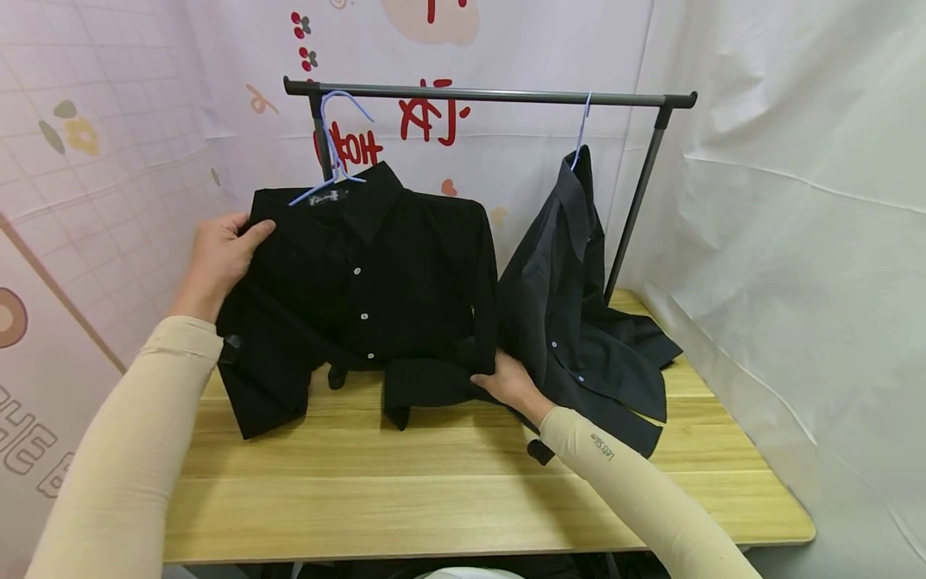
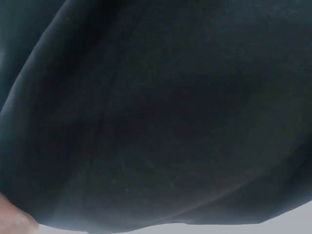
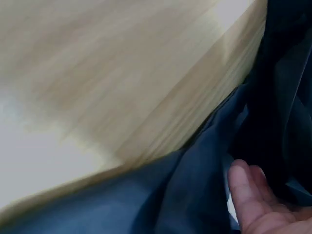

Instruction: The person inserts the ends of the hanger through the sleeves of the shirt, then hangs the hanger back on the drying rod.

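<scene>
A black button-up shirt (image 1: 427,273) with pale buttons hangs at the left on a light blue hanger (image 1: 333,145). My left hand (image 1: 224,253) pinches this shirt near its left shoulder, thumb in front. Black cloth fills most of the left wrist view, with a bit of skin at the lower left corner. Beside the lower end of the shirt's right-hand sleeve, my right hand (image 1: 515,384) touches the dark fabric. Its thumb and a finger look fairly straight in the right wrist view; the other fingers are hidden.
A dark rail (image 1: 477,94) stands over the wooden table (image 1: 405,498). Close on the right, a second dark shirt (image 1: 557,297) hangs from a blue hanger (image 1: 582,129), its lower part lying on the table. White printed cloth (image 1: 550,48) forms the backdrop.
</scene>
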Demonstrator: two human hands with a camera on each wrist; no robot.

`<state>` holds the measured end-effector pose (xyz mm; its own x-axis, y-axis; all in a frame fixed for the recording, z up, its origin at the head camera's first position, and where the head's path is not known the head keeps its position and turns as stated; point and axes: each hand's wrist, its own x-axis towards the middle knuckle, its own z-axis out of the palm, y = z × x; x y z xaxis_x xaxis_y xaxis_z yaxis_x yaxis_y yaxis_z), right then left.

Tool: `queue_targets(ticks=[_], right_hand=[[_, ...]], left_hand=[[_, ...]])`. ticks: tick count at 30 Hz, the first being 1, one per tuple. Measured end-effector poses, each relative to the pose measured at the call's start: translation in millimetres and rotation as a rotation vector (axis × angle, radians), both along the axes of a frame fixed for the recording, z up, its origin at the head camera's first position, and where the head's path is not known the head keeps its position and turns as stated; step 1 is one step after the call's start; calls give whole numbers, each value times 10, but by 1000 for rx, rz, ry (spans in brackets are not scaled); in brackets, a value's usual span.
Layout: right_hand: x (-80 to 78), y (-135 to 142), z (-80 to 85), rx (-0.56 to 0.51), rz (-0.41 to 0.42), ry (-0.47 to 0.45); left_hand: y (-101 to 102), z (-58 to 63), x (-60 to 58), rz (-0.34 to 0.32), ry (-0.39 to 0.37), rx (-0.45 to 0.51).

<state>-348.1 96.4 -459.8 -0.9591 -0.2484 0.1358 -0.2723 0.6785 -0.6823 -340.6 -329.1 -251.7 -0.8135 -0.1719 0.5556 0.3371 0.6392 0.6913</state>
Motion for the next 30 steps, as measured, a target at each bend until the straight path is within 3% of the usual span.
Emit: queue_targets(ticks=[5, 16, 20, 26, 30], right_hand=[[8, -66, 32, -50, 25, -4], [70, -23, -21, 124, 65, 72], [67, -22, -60, 157, 96, 105], [85, -31, -129, 187, 162, 144], [96, -45, -126, 183, 150, 113]], left_hand=[[50, -63, -32, 25, -20, -34], [110, -61, -39, 104, -19, -115], [142, -25, -26, 114, -16, -42], [180, 46, -19, 35, 27, 215], [163, 65, -3, 26, 42, 210]])
